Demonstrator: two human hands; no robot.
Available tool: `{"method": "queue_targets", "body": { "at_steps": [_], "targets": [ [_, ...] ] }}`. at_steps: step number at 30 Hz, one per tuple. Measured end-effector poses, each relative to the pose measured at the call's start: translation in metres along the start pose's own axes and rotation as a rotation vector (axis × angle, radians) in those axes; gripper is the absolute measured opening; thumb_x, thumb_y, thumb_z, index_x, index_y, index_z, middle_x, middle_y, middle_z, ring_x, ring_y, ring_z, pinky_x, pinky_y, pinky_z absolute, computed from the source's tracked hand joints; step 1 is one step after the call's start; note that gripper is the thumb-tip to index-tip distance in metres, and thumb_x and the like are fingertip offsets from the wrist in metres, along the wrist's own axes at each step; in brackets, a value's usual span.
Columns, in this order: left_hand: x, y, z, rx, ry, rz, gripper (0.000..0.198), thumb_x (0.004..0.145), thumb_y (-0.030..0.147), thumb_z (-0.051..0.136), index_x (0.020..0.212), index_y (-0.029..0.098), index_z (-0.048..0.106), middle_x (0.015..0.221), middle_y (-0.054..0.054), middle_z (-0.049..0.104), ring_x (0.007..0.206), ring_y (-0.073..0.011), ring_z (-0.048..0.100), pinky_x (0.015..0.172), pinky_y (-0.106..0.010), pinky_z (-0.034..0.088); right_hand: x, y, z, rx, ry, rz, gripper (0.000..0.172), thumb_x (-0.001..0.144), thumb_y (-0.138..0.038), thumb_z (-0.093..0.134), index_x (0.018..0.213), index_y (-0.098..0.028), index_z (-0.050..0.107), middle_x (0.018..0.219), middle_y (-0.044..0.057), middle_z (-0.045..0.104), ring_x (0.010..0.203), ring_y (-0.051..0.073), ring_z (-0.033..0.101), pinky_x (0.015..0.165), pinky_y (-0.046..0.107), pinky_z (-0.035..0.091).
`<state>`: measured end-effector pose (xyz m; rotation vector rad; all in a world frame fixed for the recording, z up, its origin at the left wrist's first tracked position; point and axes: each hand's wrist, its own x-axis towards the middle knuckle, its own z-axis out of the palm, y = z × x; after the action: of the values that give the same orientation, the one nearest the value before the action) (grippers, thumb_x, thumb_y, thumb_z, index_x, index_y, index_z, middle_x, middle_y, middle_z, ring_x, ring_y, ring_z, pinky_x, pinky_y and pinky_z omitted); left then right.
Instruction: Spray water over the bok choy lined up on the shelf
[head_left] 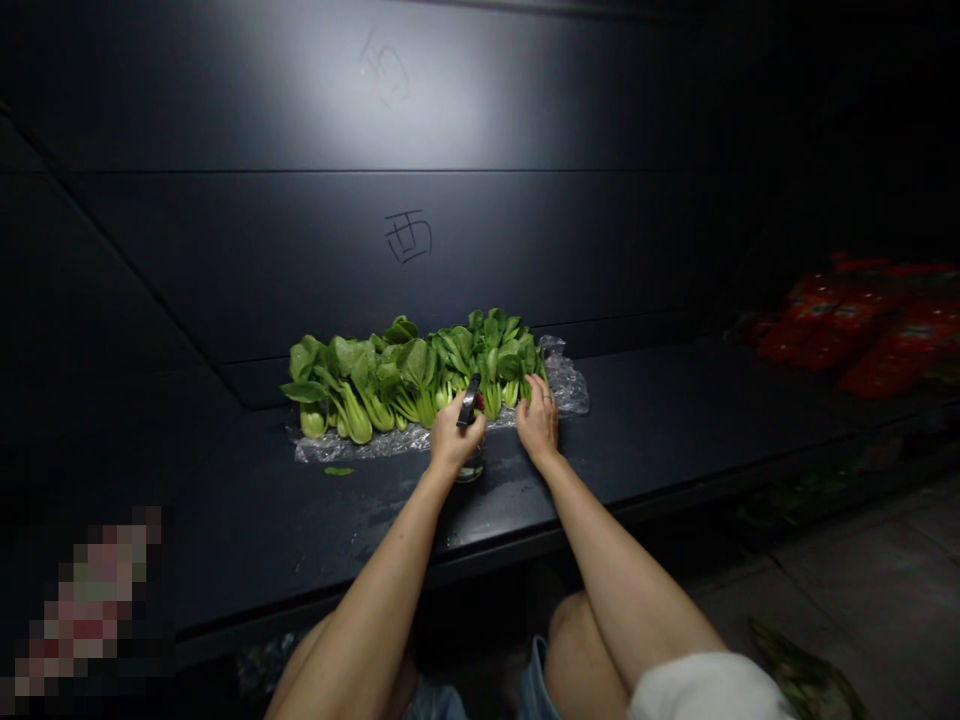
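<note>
Bok choy (420, 375) is laid out in a long row of heads, leaves pointing away, on a sheet of clear bubble wrap (570, 392) on a dark tabletop (660, 425). The left hand (455, 440) is closed snugly around a small black-handled tool (469, 400), with the fingers curled narrow on it. It could be a knife or snips, but that can't be told from this angle. Something reddish is tucked just below it, too small to make out. The right hand (537, 420) is set on the pale stalks at the near edge of the row, fingers held close together, with 1 ring showing. A glass jar (470, 466) is half hidden right under the left hand.

Tip for a setup like this: stalks are best steadied with the fingertips curled back, and the tool's tip should be kept pointed away from them. Bubble wrap can slide, so it's worth keeping it pinned down too.

As for writing, a hand-drawn 西 character (409, 237) can be read on the wall panel (225, 120), and a fainter mark (385, 68) is seen higher up. Red packages (847, 330) are piled off to the right, but no brand or label can be read on them.
</note>
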<state>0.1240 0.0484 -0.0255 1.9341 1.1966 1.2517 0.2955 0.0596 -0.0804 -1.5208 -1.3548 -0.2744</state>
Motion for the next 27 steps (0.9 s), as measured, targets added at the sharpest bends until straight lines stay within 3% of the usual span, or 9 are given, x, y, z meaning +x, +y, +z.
{"method": "queue_targets", "body": {
  "at_steps": [27],
  "targets": [
    [-0.0029, 0.0038, -0.0069, -0.036, 0.034, -0.05, 0.018, 0.074, 0.022, 0.056, 0.091, 0.02, 0.064, 0.07, 0.0, 0.065, 0.064, -0.0174, 0.067, 0.06, -0.025, 0.048, -0.0002, -0.0007, -0.0004, -0.001, -0.004, 0.003, 0.05, 0.086, -0.009, 0.04, 0.133, -0.014, 0.053, 0.138, 0.017, 0.055, 0.133, 0.024, 0.046, 0.112, 0.046, 0.038]
  ]
}}
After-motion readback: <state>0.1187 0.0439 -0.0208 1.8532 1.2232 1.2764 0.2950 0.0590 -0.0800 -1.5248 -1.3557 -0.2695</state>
